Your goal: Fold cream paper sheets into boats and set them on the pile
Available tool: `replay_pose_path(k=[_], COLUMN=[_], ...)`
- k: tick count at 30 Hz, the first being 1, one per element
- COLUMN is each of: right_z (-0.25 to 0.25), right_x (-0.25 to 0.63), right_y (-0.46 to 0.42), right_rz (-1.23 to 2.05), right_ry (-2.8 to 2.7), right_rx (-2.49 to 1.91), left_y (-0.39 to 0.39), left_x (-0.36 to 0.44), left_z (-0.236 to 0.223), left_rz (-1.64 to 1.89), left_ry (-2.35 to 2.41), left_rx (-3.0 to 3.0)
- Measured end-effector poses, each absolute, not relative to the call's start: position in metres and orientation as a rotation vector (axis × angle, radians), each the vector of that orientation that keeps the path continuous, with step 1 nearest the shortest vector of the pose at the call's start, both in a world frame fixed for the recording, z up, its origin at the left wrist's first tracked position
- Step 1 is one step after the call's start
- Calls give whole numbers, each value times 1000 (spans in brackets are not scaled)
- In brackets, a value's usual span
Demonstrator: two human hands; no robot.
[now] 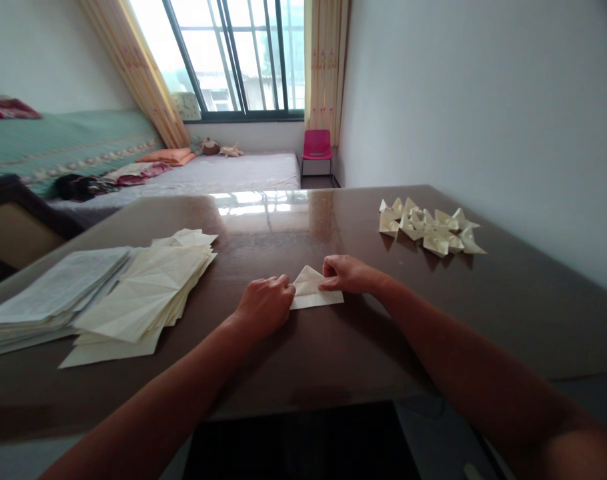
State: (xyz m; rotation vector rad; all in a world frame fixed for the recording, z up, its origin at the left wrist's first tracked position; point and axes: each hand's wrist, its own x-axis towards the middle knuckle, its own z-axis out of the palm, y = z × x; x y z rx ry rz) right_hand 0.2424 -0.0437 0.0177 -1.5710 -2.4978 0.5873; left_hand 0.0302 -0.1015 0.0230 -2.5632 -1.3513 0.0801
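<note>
A cream sheet of folded paper (311, 289) lies on the table between my hands, with a peak at its far side and a straight strip along its near edge. My left hand (267, 301) is closed on its left edge, fingers curled. On the right side, my right hand (351, 273) pinches the paper between thumb and bent fingers. The fingertips partly cover both ends of the sheet.
Creased cream sheets (143, 287) are piled at the left, beside a stack of printed papers (53, 287). Several folded paper pieces (426, 227) stand at the back right of the glossy brown table (263, 243). A wall (483, 120) borders the right side.
</note>
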Motion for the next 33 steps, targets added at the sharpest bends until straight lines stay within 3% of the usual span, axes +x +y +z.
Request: replay_pose_path(k=[12, 16, 19, 21, 23, 27, 30, 33], right_z=[17, 3, -6, -6, -2, 15, 22, 21], right_x=[229, 223, 222, 223, 224, 227, 227, 228], right_y=[-51, -45, -41, -41, -44, -53, -56, -55], right_rz=[853, 1004, 1295, 1322, 1070, 192, -176, -227], right_ry=[-2160, -1902, -1832, -1872, -1996, -2235, -2444, -2659], right_rx=[-958, -1025, -1044, -1054, -1122, -1207, -1173, -1136], left_y=[-83, -70, -61, -58, -57, -63, -70, -73], left_x=[28, 21, 18, 17, 17, 17, 16, 14], left_z=[15, 4, -3, -5, -4, 4, 9, 7], left_rz=[-662, -809, -1136, -1299, -1405, -1401, -1041, -639], left_ry=[-1451, -1644, -1803, -1875, -1888, -1606, -1338, -1150], left_rx=[-2660, -2782, -2772, -2788, -2758, -2452, -2442, -2655])
